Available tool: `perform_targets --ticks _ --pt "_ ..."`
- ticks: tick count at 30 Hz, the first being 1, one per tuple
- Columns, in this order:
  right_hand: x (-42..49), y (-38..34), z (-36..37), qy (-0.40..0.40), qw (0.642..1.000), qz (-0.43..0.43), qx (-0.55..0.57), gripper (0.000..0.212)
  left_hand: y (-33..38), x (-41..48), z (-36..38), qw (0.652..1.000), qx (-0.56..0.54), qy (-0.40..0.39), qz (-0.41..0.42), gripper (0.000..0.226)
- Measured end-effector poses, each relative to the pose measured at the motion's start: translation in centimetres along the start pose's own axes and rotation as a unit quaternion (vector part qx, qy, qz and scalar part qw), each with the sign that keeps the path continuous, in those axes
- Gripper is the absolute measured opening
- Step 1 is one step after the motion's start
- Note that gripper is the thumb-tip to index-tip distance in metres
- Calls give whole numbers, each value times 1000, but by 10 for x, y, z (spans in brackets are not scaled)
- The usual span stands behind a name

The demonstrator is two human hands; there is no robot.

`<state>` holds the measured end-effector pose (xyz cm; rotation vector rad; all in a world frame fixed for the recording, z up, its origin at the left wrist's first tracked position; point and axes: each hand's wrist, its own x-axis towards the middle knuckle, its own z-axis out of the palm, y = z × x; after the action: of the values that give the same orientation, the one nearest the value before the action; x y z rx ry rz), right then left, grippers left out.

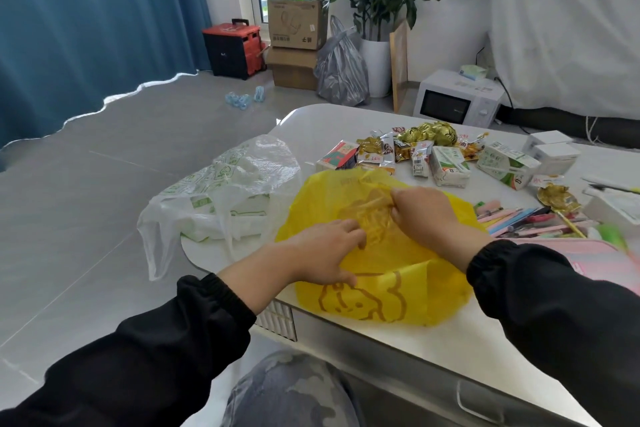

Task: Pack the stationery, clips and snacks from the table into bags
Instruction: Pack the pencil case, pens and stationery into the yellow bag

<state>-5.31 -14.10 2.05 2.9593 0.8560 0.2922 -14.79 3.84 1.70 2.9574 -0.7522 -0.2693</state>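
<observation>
Yellow bag with a brown cartoon print, spread flat at the near edge of the white table; left hand lies on it, fingers curled into the crumpled film at its middle; right hand pinches the same bunched film from the far side, fingers closed on it; translucent white bag just left of the yellow one, draped over the table edge; snack packets beyond; pens to the right, beside a pink case.
</observation>
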Motion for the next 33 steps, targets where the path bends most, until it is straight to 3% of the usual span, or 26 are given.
perform_targets --ticks 3,6,8,11,14,16,18,20,22,25,28,33 --pt "7 4 -3 51 998 -7 -39 18 0 2 -5 995 -61 -15 -76 69" --pt "8 4 -11 89 995 -26 -48 42 8 -2 -14 996 -28 -57 -55 31" --pt "9 9 -16 106 994 -3 -29 35 21 -7 -18 994 -6 -107 -14 22" --pt "12 14 -8 68 995 49 -54 16 34 -13 -23 985 -20 -172 0 24" --pt "6 5 5 63 997 41 -18 10 21 -3 -29 993 -79 -66 -53 47" --pt "-2 -2 6 42 999 6 4 5 6 9 -24 998 -31 0 -60 53" --pt "-10 -4 3 -16 999 -36 -5 19 -1 18 -12 996 57 -32 -64 45" --pt "-18 -4 2 -115 991 -70 -8 44 -3 23 1 983 111 -109 -96 62" --pt "-28 -5 4 -219 970 -103 -34 51 -5 24 11 972 125 -152 -126 79" --pt "-40 3 7 -323 919 -160 -163 65 -10 22 17 957 132 -189 -175 91" --pt "-42 20 5 -313 907 -157 -234 70 -10 19 16 939 151 -219 -219 95" --pt "-34 23 12 -217 960 -134 -115 74 0 13 4 933 169 -180 -261 78"
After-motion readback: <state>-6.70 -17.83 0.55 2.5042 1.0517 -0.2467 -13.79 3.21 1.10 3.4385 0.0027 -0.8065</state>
